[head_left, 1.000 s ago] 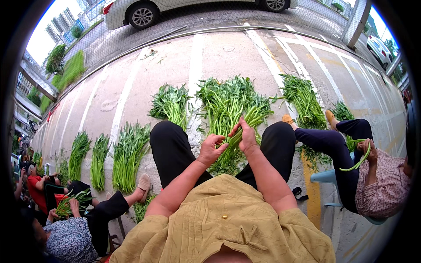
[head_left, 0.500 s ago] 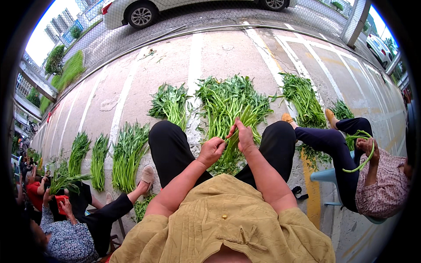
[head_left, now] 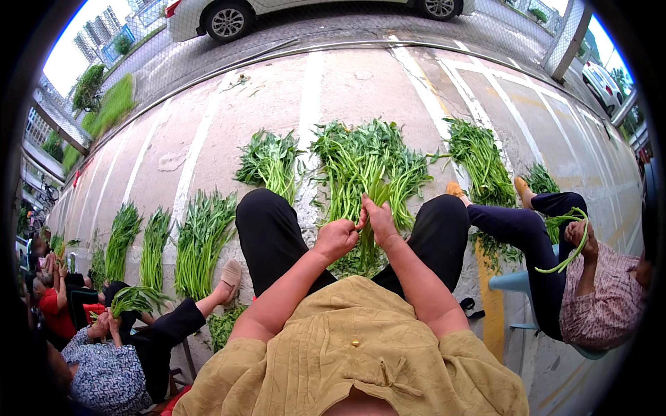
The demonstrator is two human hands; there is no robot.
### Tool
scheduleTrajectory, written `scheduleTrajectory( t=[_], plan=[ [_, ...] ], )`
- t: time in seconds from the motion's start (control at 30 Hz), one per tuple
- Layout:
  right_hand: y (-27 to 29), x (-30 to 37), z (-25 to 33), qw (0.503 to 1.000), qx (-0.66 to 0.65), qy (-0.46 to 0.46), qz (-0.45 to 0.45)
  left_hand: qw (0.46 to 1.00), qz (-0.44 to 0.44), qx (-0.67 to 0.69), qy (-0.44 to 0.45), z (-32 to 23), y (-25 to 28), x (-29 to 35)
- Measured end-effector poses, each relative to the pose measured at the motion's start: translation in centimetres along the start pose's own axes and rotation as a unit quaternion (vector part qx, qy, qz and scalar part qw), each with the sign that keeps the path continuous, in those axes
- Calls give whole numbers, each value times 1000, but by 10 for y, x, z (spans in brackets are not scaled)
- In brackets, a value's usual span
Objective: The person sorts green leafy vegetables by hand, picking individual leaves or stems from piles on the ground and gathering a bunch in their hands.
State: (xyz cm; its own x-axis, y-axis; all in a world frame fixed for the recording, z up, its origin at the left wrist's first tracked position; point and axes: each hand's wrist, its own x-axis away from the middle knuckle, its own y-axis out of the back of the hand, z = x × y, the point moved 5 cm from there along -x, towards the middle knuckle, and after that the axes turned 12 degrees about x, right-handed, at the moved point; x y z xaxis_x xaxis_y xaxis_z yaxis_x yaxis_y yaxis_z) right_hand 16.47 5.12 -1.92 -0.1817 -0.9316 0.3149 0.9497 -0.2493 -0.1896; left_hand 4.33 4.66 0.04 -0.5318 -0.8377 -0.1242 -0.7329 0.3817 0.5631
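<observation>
My right hand (head_left: 380, 222) is wrapped round a bunch of leafy green stems (head_left: 365, 251), which look like water spinach. The stem ends point away from me and the leaves hang down between my knees. My left hand (head_left: 337, 239) is closed beside it, its fingertips meeting the right hand's at the bunch; what they pinch is too small to make out. Just beyond both hands, a large heap of the same greens (head_left: 357, 149) lies on the ground.
A smaller pile (head_left: 269, 161) lies left of the heap, and several bundles (head_left: 205, 243) farther left. Another pile (head_left: 479, 163) lies at right. A seated person (head_left: 603, 291) at right holds long stems; another (head_left: 107, 367) at lower left holds greens. A mesh fence and white car (head_left: 319, 5) stand beyond.
My right hand and the bunch have shifted slightly left and towards me; the bunch stands more upright. The person at lower left has raised greens in both hands.
</observation>
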Motion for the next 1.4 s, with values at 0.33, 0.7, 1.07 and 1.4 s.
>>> scheduleTrajectory(
  t=[0.33,0.7,1.07,1.4],
  plan=[
    [1,7,9,995,-40,-37,84,952,161,-219,141,34,-7,2],
    [-6,10,24,980,-56,24,192,801,107,564,168,25,-9,-5],
    [-15,25,34,952,172,55,248,870,196,423,160,-5,-14,1],
    [-8,7,20,974,52,40,216,865,40,469,174,4,-3,-2]
  ],
)
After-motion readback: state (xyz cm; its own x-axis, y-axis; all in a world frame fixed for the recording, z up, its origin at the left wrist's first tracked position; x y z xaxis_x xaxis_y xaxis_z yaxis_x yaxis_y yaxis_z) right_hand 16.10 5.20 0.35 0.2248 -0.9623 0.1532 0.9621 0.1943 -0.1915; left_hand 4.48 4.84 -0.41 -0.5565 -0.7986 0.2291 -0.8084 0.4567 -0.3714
